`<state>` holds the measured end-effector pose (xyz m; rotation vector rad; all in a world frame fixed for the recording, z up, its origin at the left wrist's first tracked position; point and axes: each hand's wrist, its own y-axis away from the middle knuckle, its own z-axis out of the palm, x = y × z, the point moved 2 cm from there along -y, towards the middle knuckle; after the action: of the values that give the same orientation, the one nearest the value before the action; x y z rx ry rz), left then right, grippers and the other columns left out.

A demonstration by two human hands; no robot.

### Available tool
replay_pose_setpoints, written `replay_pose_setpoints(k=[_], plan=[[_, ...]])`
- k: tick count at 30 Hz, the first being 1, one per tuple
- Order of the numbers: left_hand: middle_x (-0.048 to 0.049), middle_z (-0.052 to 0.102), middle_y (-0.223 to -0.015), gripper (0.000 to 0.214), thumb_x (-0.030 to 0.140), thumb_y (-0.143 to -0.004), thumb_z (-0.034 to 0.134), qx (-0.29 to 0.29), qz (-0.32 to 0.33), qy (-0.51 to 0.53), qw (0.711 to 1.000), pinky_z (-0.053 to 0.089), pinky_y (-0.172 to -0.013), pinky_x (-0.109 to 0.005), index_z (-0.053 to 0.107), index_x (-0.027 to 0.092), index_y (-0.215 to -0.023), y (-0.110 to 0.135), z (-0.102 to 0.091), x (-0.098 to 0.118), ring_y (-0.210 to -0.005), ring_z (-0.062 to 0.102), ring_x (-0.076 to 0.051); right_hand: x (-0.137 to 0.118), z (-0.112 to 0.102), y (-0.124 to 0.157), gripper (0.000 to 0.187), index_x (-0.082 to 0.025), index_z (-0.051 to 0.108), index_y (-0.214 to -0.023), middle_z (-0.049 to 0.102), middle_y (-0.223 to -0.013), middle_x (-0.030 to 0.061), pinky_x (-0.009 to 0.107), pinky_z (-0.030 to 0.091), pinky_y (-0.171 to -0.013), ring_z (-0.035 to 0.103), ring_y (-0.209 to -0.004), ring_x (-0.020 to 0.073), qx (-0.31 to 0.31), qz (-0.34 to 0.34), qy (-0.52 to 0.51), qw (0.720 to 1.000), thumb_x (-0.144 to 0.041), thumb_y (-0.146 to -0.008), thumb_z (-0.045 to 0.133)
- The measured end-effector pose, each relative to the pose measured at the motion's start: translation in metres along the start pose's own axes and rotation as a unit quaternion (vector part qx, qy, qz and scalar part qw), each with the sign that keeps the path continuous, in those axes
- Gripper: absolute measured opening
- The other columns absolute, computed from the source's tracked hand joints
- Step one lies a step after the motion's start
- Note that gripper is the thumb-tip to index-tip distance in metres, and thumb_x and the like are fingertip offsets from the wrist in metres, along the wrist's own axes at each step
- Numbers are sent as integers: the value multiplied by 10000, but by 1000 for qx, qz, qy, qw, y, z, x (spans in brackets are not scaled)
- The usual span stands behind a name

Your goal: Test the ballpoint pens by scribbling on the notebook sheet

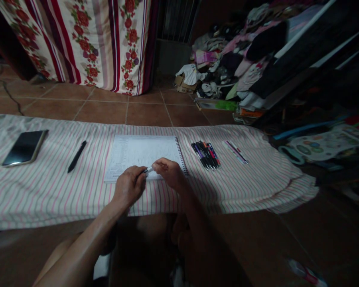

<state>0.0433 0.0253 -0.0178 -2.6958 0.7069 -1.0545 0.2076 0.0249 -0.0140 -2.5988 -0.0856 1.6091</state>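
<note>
Above the lower part of a spiral notebook (146, 148), a slim pale pen (150, 170) with a dark end spans the gap between my two hands. My left hand (129, 184) is closed around its dark end. The fingers of my right hand (170, 170) are closed on the other end and hide part of it. Printed pale lines cover the notebook page, and the coil runs along its right side. Right of it lies a row of several pens (206, 155), mostly black with some purple, orange and red. A lone black pen (77, 156) rests left of the notebook.
A striped cloth (92, 195) covers the long table. At its left lies a dark phone (25, 147); a few slim pens or refills (235, 152) lie at the right. Beyond are a flowered curtain (107, 48), a tiled floor and piled clothes (236, 59).
</note>
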Motion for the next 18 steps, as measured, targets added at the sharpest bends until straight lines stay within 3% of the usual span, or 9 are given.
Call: replay_pose_setpoints(k=[4,7,9,11,14,18], plan=[[-65,669,-872,275,271,-876,406,6,28,-21,999,492,-728,-318,626,175,-1010,3,1,3,-832,615,-200,-3,5,0,374,-189,496,-561,418,-495,-44,229,276,-509,370,-497,87,43,-27,136,989,-433,-842,454],[-60,670,-882,276,277,-883,401,10,20,-23,999,490,-735,-315,619,184,-1026,4,3,2,-841,615,-196,-5,8,0,450,-194,458,-506,431,-483,-26,238,288,-524,378,-496,95,78,-32,171,982,-466,-862,411],[-56,674,-885,273,284,-879,411,5,1,-13,1000,491,-734,-317,618,187,-1029,3,3,0,-839,621,-196,-5,8,-1,436,-201,527,-572,498,-527,-8,236,336,-555,466,-536,111,77,-22,138,987,-472,-876,374],[-53,679,-895,269,285,-871,422,-5,-22,2,1000,493,-737,-320,620,189,-1026,2,3,-2,-841,627,-199,-4,7,-1,368,-208,610,-764,564,-610,2,235,391,-594,545,-600,126,61,-10,69,996,-449,-883,358],[-57,685,-901,272,279,-858,427,-15,-48,26,998,496,-734,-325,624,181,-1017,0,2,-3,-840,634,-204,-1,7,-2,299,-205,580,-1033,602,-711,-1,237,440,-621,584,-654,126,24,-13,-53,998,-392,-837,454],[-60,692,-890,270,272,-845,429,-4,-60,57,997,501,-718,-320,630,179,-999,-1,1,-4,-822,638,-198,6,9,-5,233,-186,605,-936,623,-730,1,229,446,-602,583,-649,113,2,2,-140,990,-312,-745,558]])
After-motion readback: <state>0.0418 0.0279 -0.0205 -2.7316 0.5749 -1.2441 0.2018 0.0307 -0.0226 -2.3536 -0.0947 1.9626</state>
